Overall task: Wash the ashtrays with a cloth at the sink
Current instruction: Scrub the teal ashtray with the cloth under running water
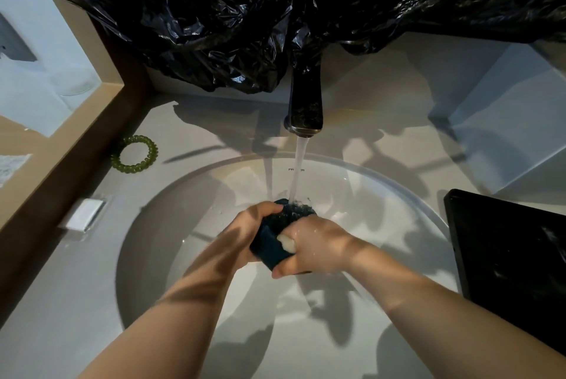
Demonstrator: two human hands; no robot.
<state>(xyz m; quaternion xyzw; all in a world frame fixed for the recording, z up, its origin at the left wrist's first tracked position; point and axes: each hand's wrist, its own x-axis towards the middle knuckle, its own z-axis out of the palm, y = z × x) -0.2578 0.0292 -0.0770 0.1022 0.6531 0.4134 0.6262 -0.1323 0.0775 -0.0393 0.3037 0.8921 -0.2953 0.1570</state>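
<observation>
A dark blue cloth (pixel 275 240) is bunched between both hands over the white sink basin (pixel 382 194). My left hand (pixel 245 234) grips its left side with curled fingers. My right hand (pixel 315 247) grips the right side, thumb pressed on the cloth. Water runs from the dark tap (pixel 306 102) onto the top of the cloth. A small pale patch shows under my right thumb; I cannot tell what it is. No ashtray is clearly visible.
A green spiral hair tie (pixel 134 154) lies on the grey counter at the left. A small white packet (pixel 84 214) sits near the basin's left rim. A black tray (pixel 514 253) stands at the right. Black plastic sheeting (pixel 275 11) hangs over the back.
</observation>
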